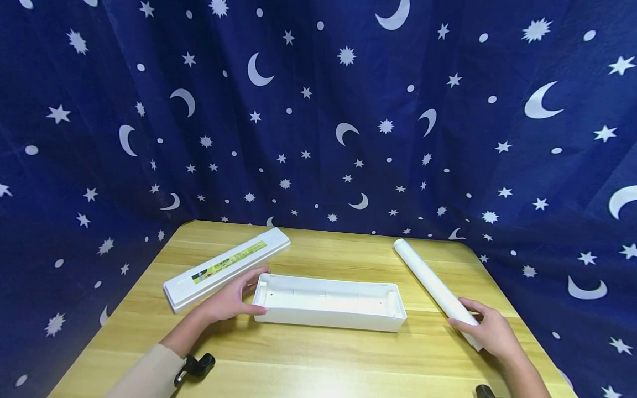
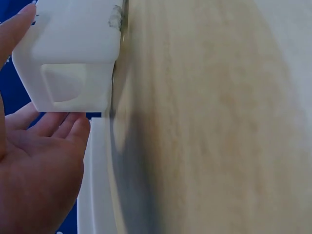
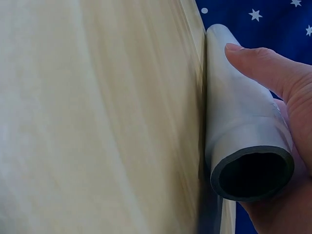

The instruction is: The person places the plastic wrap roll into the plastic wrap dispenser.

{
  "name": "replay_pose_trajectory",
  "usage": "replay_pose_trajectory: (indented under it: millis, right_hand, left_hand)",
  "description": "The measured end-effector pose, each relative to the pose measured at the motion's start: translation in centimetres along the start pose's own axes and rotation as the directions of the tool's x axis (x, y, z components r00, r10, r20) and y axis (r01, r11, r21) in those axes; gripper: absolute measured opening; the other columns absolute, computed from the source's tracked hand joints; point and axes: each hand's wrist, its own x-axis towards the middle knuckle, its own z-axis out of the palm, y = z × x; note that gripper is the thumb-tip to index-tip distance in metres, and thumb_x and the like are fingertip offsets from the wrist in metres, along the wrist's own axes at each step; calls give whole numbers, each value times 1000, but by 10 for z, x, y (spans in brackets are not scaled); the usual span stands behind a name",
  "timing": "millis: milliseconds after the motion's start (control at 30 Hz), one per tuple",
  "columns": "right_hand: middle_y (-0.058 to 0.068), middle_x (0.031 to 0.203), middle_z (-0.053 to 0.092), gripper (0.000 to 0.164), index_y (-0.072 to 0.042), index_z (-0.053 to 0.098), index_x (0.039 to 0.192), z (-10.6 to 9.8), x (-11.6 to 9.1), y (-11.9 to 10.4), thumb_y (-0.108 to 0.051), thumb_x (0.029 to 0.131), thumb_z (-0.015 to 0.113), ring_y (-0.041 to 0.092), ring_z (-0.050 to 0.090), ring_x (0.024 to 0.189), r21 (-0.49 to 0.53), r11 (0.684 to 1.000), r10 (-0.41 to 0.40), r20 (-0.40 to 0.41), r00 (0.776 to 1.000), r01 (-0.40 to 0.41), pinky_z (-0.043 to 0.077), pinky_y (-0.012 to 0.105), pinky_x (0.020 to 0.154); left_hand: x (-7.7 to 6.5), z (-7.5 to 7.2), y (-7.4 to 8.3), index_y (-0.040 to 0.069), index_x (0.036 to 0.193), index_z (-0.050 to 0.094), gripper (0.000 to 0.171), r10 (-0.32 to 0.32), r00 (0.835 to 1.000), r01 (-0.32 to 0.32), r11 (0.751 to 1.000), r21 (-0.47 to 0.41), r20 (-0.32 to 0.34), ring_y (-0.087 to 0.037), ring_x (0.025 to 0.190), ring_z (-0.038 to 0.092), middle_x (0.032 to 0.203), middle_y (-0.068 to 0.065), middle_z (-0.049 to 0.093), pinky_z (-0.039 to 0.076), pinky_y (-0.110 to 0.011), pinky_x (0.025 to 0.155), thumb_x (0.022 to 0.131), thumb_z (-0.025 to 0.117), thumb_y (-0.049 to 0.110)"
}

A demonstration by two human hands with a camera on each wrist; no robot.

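Note:
A long white open-topped box (image 1: 328, 318) lies across the middle of the table, and its bare inside shows in the head view. My left hand (image 1: 224, 301) grips the box's left end, thumb on the near side and fingers round the far side. The left wrist view shows that end wall (image 2: 73, 83) close to the palm. To the right, my right hand (image 1: 492, 330) holds the near end of a roll of cling film (image 1: 433, 279), which lies slantwise on the table. In the right wrist view the thumb rests along the roll (image 3: 239, 105), and its dark hollow core faces the camera.
A long white lid (image 1: 174, 288) with a yellow-green label (image 1: 229, 261) lies slanted at the left, behind my left hand. Beyond the wooden table (image 1: 323, 359) hangs a dark blue curtain (image 1: 298, 132) with moons and stars. Black wrist-camera parts (image 1: 199, 366) show near the left sleeve.

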Motion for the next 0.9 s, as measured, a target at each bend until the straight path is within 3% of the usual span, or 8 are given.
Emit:
replay_pose_trajectory:
  millis: [100,200,267,467,700,900]
  right_hand:
    - [27,119,70,80,2,55,143,0,0,0,-40,83,86,0,60,79,11,1000,-1,7,1000,1,53,24,60]
    - [27,117,71,79,3,56,142,0,1,-1,-38,82,86,0,60,78,10,1000,-11,2,1000,11,52,24,60]
    - [28,117,71,77,4,57,141,-1,2,-2,-38,82,86,0,61,78,8,1000,-18,0,1000,18,52,24,60]
    - [29,120,70,75,3,61,137,-3,9,-5,-42,82,85,9,65,84,-34,999,-15,7,1000,15,51,23,62]
    - [28,117,71,78,2,63,133,-1,18,-10,-49,79,86,27,68,94,-108,994,-26,-7,1000,25,47,27,69]
    - [27,113,73,79,4,64,131,2,20,-12,-47,76,89,25,67,92,-117,993,-31,-19,999,29,47,26,66]
  left_hand:
    - [-1,-1,1,-6,158,23,103,-13,1000,14,999,-30,24,-47,151,29,163,-29,29,31,-28,123,80,88,14]
    - [-1,-1,1,-6,159,20,105,-25,999,27,998,-60,38,-48,151,28,163,-29,28,30,-8,114,80,87,12]
    - [-1,-1,1,-6,159,20,105,-33,999,36,997,-67,41,-48,151,28,163,-29,28,31,-12,116,80,87,12]
    - [-1,-3,3,-7,159,18,106,-60,997,62,997,-43,45,-48,150,31,163,-30,29,29,-45,121,81,87,12]
    - [-1,-4,4,-11,157,18,105,-52,997,54,998,-35,52,-51,147,34,159,-33,33,33,-46,120,81,86,11]
    - [-1,-5,4,-11,157,17,105,-59,996,61,997,-37,65,-51,148,33,160,-33,31,35,-39,120,82,86,11]
